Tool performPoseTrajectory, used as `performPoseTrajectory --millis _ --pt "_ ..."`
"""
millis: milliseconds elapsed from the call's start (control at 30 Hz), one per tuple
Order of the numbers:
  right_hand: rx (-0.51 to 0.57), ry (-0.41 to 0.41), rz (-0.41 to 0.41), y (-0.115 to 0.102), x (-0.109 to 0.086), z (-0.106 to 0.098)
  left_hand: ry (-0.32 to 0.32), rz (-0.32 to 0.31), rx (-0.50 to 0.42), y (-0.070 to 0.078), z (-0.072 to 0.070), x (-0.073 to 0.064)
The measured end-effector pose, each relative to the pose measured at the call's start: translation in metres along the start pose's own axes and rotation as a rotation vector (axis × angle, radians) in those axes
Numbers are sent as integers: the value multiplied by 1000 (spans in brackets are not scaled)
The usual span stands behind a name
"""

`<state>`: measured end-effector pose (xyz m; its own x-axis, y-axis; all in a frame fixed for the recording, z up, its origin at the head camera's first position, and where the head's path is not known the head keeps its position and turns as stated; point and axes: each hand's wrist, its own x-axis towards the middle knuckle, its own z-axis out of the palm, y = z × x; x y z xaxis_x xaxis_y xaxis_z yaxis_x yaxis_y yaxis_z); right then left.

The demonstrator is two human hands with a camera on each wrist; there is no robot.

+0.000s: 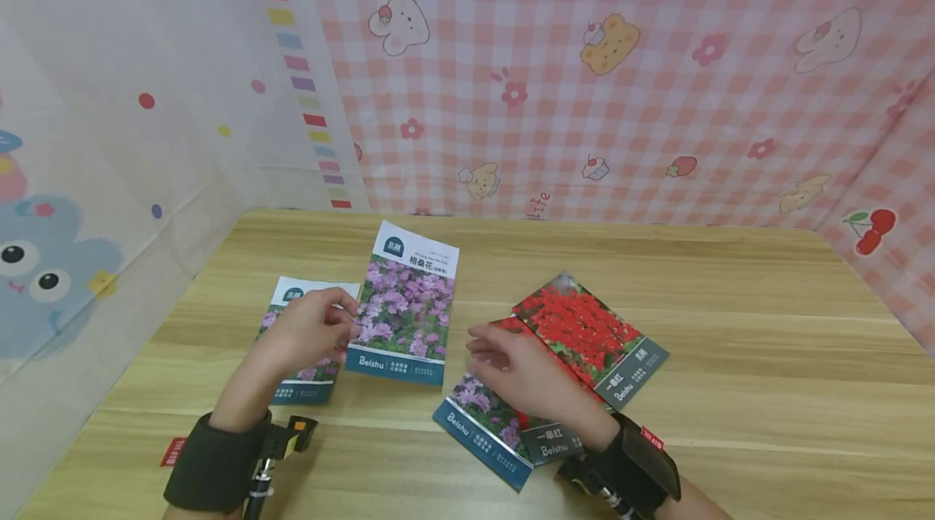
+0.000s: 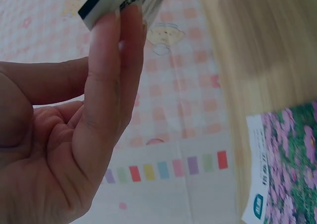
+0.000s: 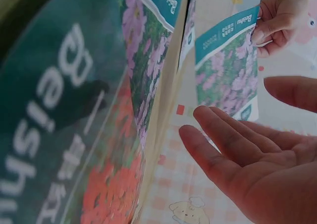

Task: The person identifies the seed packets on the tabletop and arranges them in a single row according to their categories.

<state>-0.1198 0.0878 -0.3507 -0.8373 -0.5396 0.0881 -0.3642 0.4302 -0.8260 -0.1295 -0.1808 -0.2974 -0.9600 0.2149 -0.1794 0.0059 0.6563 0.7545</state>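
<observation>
My left hand pinches the left edge of a purple-flower seed packet and holds it raised above the wooden table. In the left wrist view, the packet's corner sticks out above the fingertips. A second purple-flower packet lies flat under that hand. My right hand hovers open, palm toward the raised packet, over a loose pile: a purple packet and two red-flower packets. It holds nothing.
Patterned cloth walls enclose the table: a pink check one behind and to the right, a white cartoon one on the left. Bare wood stretches to the right and behind the packets. Black wrist straps sit on both forearms.
</observation>
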Motion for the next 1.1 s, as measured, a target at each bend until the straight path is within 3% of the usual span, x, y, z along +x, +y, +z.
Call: performPoseTrajectory --millis 267,433,600,733,1100 --pt "-268 -137 -38 -1 1 11 -7 -59 86 -10 0 5" --pt "-332 -222 -46 -7 1 15 -31 -74 95 -15 -1 7" --pt "-393 -327 -57 -13 3 21 -46 -69 170 -21 -1 9" --pt "-438 -393 -85 -17 5 29 -54 -101 214 -25 2 10" --pt "-545 -490 -146 -22 6 40 -106 -119 289 -25 6 9"
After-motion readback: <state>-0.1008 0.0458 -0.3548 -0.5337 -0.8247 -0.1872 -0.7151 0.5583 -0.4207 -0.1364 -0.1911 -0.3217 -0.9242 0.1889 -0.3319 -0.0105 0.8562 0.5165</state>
